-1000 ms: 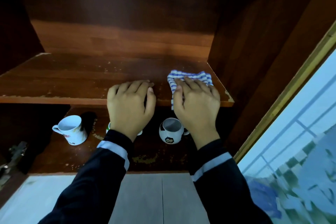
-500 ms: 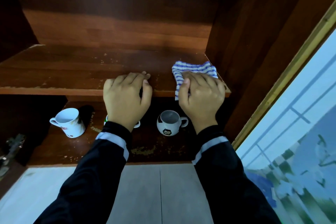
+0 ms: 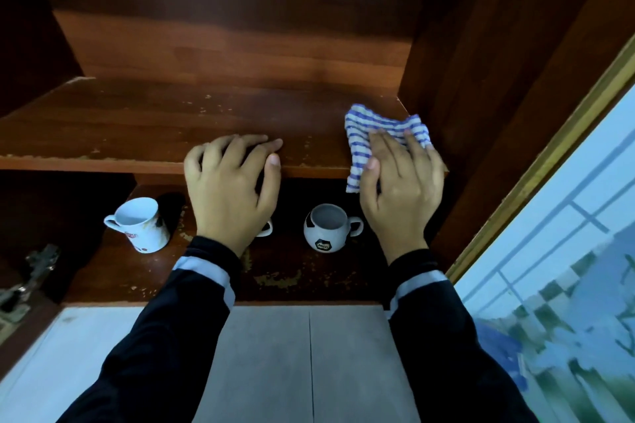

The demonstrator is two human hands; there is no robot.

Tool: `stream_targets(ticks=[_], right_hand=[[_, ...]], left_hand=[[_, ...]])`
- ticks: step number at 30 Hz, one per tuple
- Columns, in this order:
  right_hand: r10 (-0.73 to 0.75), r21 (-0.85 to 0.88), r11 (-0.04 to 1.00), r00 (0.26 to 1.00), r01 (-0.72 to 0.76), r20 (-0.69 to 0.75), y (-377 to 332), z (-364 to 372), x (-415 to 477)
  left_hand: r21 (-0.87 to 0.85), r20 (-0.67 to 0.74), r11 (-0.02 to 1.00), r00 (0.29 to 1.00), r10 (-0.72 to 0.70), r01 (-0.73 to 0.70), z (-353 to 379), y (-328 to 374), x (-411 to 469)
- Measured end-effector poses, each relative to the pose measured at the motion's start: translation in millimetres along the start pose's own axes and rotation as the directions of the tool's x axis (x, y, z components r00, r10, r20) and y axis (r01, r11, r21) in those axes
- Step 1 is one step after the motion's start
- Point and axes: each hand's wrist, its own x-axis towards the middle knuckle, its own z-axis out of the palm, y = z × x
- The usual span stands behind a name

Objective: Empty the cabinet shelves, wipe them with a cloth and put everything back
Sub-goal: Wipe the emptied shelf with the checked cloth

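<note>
The blue and white striped cloth (image 3: pixel 385 129) lies at the right end of the long brown wooden shelf (image 3: pixel 154 127), by the side wall (image 3: pixel 464 79). The right hand (image 3: pixel 402 189) presses it with flat, spread fingers (image 3: pixel 388 148). The left hand (image 3: pixel 230 189) rests on the shelf edge, fingers loose, holding nothing. I think the wipe goes left

text: none legible | football mug (image 3: pixel 329 228): hexagon badge blurred | white mug (image 3: pixel 141 227): red print blurred

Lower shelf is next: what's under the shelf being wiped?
On the lower shelf stand a white mug and a football-patterned mug. Between them the left hand covers a third mug; only its handle shows.
</note>
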Motion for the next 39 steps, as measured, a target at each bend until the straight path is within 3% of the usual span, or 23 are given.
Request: stream_targets(ticks=[5, 9, 11, 17, 21, 23, 29, 35, 37, 39], right_hand=[[0.171, -0.025, 0.985, 0.985, -0.172, -0.021, -29, 6, -5], [-0.007, -0.013, 1.000, 1.000, 0.007, 0.020, -23, 6, -11], [-0.011, -0.033, 0.999, 1.000, 0.011, 0.012, -6, 6, -13], [0.253, -0.006, 0.968, 0.967, -0.253, -0.011, -23, 7, -12], [0.045, -0.005, 0.999, 0.998, -0.045, 0.049, -21, 4, -16], [0.027, -0.025, 0.999, 0.999, -0.026, 0.037, -2, 2, -16], [0.280, -0.023, 0.960, 0.960, -0.279, 0.015, -24, 5, -13], [0.006, -0.041, 0.999, 0.998, -0.004, 0.061, -21, 5, -15], [0.073, -0.057, 0.996, 0.997, -0.072, 0.028, -14, 5, -13], [0.244, -0.057, 0.968, 0.970, -0.244, -0.001, -29, 7, -10]], left_hand=[[0.025, -0.063, 1.000, 0.998, -0.013, 0.015, 5, 2, -4], [0.039, -0.069, 0.999, 0.997, -0.016, 0.019, 7, 1, -6], [0.040, -0.065, 0.999, 0.998, -0.016, 0.019, 7, 0, -5], [0.025, -0.065, 0.999, 0.997, -0.032, 0.034, 6, 2, -6], [0.020, -0.055, 0.999, 0.998, -0.032, 0.034, 5, 1, -6], [0.007, -0.042, 1.000, 0.999, -0.022, 0.022, 3, 1, -5], [-0.034, 0.007, 0.999, 0.999, -0.038, 0.038, -1, 1, -5], [-0.014, 0.059, 0.997, 0.996, 0.071, -0.070, -9, -12, -4], [-0.002, 0.088, 0.992, 0.988, 0.124, -0.125, -15, -24, -2], [-0.009, 0.125, 0.988, 0.980, 0.152, -0.152, -20, -38, 1]])
